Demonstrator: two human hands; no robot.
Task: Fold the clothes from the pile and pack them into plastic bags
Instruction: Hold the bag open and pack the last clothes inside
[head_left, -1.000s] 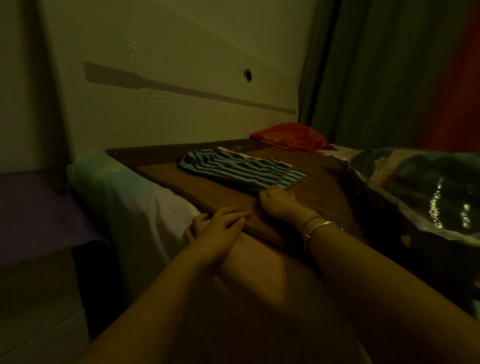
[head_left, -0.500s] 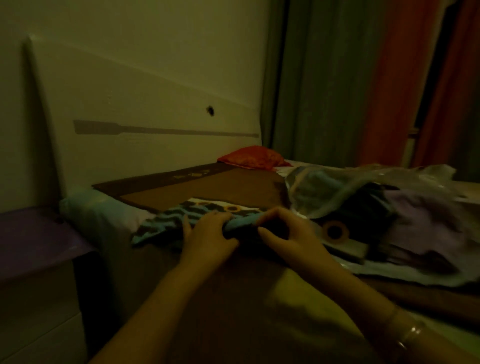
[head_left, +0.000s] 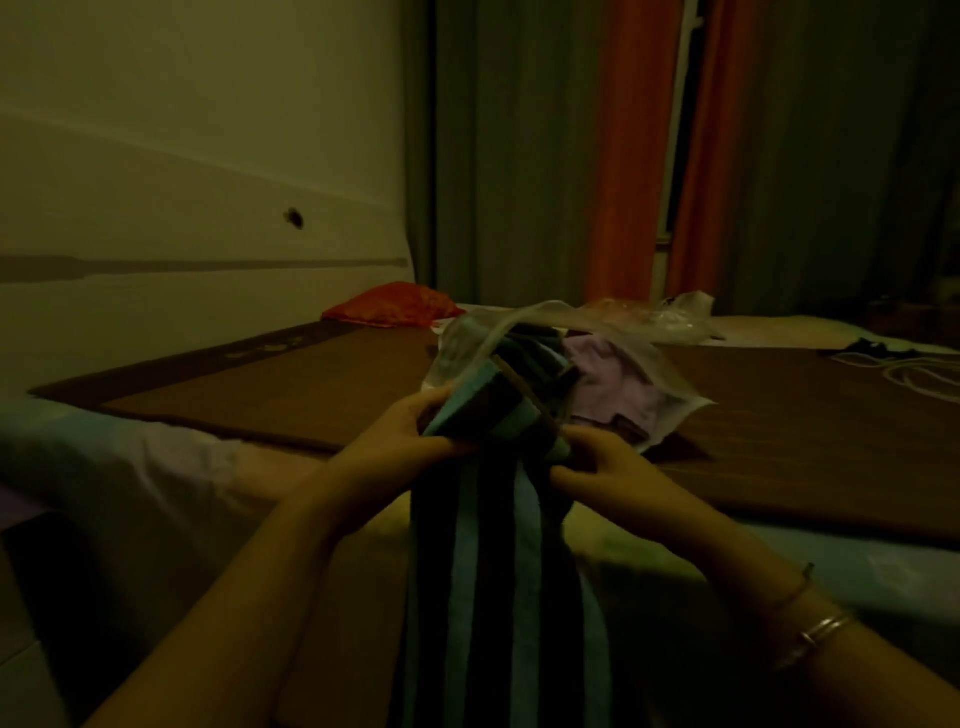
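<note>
Dim bed (head_left: 779, 447) under a brown mat, clear plastic bag (head_left: 644, 374) of clothes on it. Held above the near edge, a blue-and-dark striped garment (head_left: 498, 561): soft, light, limp, lower part hanging loose. Left hand (head_left: 400, 441) and right hand (head_left: 602, 467) clamped on its bunched top; probably best gathered from below before bagging.

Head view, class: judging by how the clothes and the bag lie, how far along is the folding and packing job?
Done: the clear plastic bag on the bed already holds clothes, a lilac one showing. In hand: the left hand and right hand grip the blue and dark striped garment at the bag's mouth, its lower part hanging loose. Left: getting it inside. No pile shows.
</note>
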